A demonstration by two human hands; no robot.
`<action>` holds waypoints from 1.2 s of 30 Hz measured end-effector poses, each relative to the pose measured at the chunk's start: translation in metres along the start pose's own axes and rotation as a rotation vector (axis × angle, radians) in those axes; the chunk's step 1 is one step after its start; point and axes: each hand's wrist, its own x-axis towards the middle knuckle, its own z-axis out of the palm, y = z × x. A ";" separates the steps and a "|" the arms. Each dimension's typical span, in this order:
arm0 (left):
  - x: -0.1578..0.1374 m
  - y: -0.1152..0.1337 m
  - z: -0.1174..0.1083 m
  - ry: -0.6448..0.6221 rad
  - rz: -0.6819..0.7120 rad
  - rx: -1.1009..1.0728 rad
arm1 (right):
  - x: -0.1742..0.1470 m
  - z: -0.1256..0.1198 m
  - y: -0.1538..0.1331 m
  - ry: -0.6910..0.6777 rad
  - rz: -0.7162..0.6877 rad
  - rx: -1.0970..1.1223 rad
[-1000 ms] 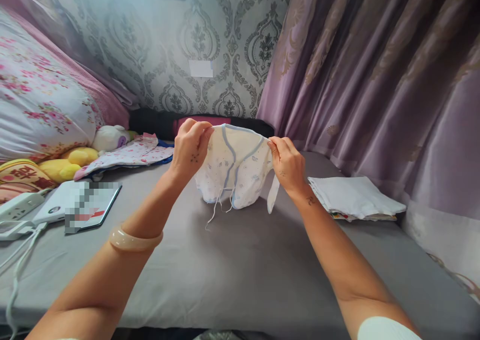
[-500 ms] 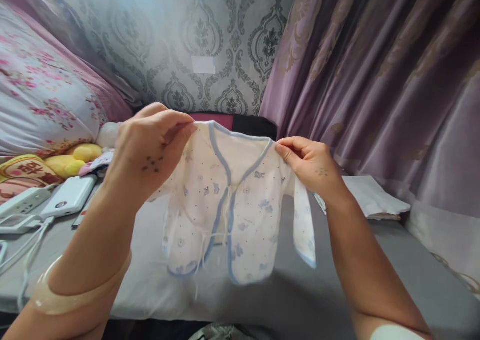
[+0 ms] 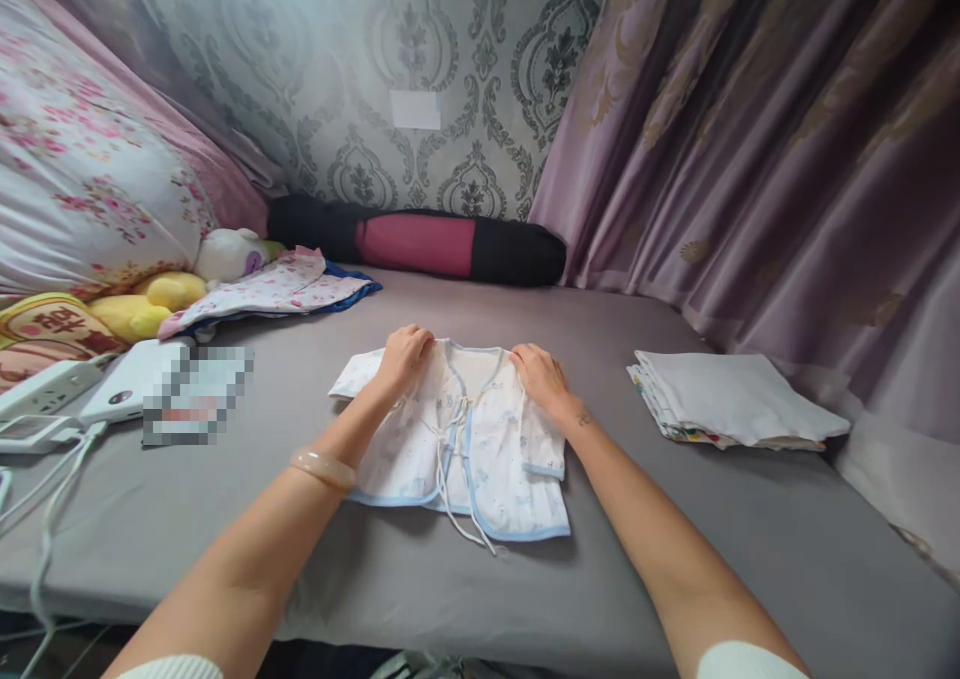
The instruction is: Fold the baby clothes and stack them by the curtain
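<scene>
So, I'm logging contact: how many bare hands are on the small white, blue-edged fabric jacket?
2: the left hand and right hand, at opposite shoulders of the jacket.

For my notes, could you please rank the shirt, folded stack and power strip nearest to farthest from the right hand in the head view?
1. Shirt, under the right hand
2. Folded stack, right side
3. Power strip, left edge

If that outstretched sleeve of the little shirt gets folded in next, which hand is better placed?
Probably the left hand: it is on the shirt, right beside that sleeve. The right hand is on the other side of the collar.
</scene>
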 end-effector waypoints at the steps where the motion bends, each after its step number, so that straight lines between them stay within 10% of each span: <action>1: -0.001 -0.001 0.006 0.000 -0.006 0.015 | 0.000 0.004 -0.001 -0.012 0.000 -0.020; 27: 0.048 -0.010 0.047 0.003 -0.058 0.157 | 0.061 0.038 0.022 -0.038 0.016 -0.131; 36: 0.049 -0.012 0.037 -0.223 -0.191 0.179 | 0.065 0.035 0.034 -0.086 0.061 0.090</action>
